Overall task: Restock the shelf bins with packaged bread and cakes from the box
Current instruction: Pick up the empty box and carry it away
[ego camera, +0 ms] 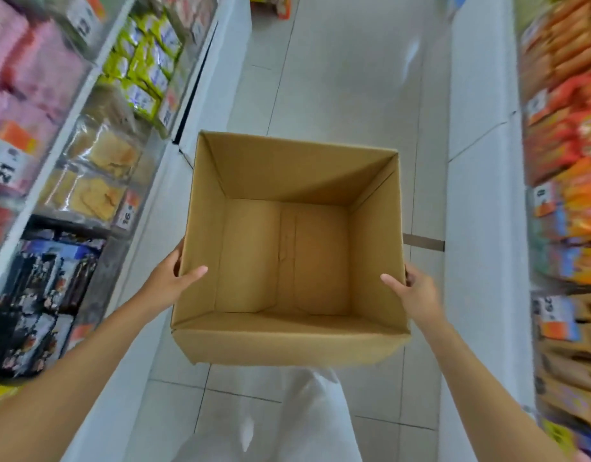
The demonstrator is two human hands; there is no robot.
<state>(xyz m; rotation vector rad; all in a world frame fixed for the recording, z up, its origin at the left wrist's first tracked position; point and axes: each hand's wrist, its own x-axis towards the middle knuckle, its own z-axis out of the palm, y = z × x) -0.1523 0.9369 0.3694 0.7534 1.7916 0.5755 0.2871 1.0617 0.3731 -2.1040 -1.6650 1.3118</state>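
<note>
An open brown cardboard box (287,341) is held up in front of me over the aisle floor; nothing lies inside it. My left hand (170,278) grips its left wall, thumb over the rim inside, fingers outside. My right hand (410,291) grips the right wall the same way. Clear bins of packaged bread and cakes (97,175) fill the shelf on my left.
Left shelving also holds pink packs (34,71), yellow-green packs (144,61) and dark packs (44,295). Right shelving (567,161) holds orange and red snack bags. A white tiled floor (340,78) runs between white shelf bases. My white clothing shows under the box.
</note>
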